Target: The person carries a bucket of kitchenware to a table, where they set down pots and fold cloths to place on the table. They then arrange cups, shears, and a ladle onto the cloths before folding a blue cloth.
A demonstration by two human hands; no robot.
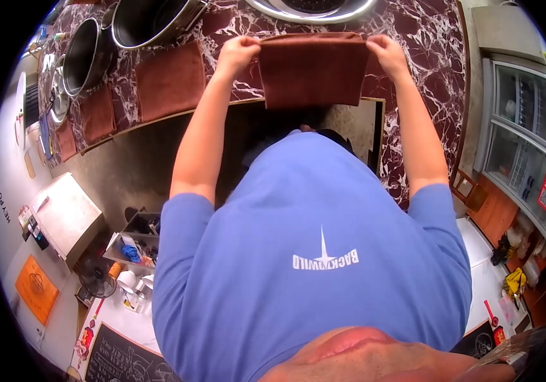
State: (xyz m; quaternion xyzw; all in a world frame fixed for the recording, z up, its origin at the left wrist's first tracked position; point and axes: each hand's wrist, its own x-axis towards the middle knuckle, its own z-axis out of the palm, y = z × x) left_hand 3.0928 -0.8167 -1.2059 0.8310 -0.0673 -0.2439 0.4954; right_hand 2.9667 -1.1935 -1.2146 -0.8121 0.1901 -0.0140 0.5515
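A brown cloth (313,73) is stretched between my two hands at the near edge of the dark red marbled counter (422,83). My left hand (240,53) pinches its upper left corner. At the upper right corner, my right hand (386,52) pinches it too. The lower part of the cloth hangs over the counter's edge. Left of it, another brown cloth (171,81) lies flat on the counter, and a third brown cloth (98,113) lies further left.
Beyond the cloth stands a round metal basin (313,16). Two deep metal pots, one large (117,28) and one further left (69,71), stand at the back left. A glass-door fridge (527,149) is at the right.
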